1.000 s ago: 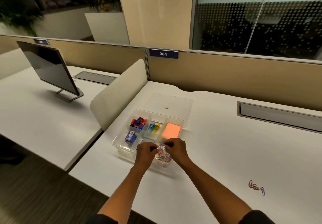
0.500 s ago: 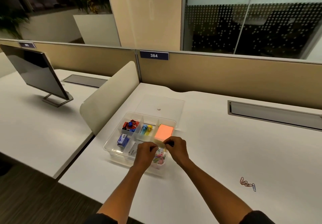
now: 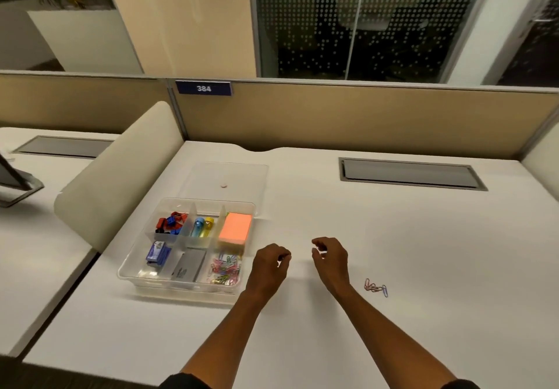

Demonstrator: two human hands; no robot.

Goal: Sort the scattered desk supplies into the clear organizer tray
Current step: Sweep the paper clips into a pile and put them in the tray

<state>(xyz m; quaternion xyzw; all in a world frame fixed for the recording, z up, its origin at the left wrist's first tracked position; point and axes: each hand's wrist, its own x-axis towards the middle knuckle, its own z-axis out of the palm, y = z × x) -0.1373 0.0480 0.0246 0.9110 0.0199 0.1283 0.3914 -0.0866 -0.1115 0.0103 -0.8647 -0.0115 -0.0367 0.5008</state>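
Both hands, left (image 3: 269, 263) and right (image 3: 329, 257), hover loosely curled, gripping nothing. Loose clips (image 3: 375, 287) lie right of them, tray (image 3: 133, 263) toward the tabletop's left edge; the linked clips may snag or scatter when pinched.

A white desk (image 3: 393, 237) meets a tan partition (image 3: 363, 119) bearing a blue "384" plate (image 3: 204, 88). A cream curved divider (image 3: 121, 174) separates the neighbouring desk (image 3: 36, 237). Behind stand dotted glass panels (image 3: 348, 35) and a beige column (image 3: 187, 19).
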